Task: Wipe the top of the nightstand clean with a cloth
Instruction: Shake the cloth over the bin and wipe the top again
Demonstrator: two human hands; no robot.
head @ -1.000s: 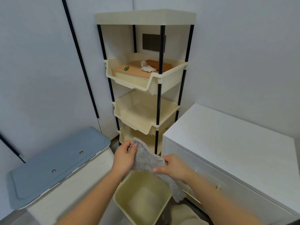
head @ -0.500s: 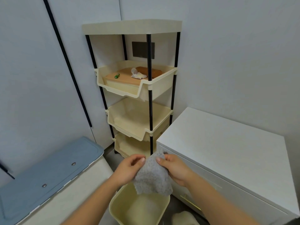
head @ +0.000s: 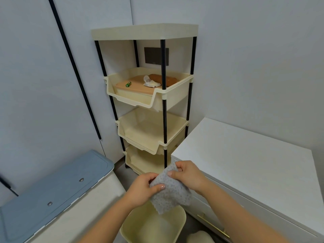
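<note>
- A grey cloth [head: 171,191] was held in the air by both hands, low in the middle of the view and above a cream bin [head: 154,227].
- The cloth's left edge was pinched by the left hand [head: 142,189], thumb on top and the other fingers curled beneath.
- Its upper corner was pinched by the right hand [head: 188,175], thumb pressed against the fabric.
- The lower part of the cloth was left hanging free over the bin's opening.
- The white nightstand [head: 245,165] was seen just to the right of the hands, its top bare and not touched by the cloth.
- A cream shelf rack [head: 149,102] was seen behind the hands, in the corner of the room.
- In its upper tray [head: 133,100], a green battery [head: 128,84] and a crumpled white wrapper [head: 151,83] were seen lying on a tan lid.
- A box with a blue lid [head: 52,188] was seen at the left.
</note>
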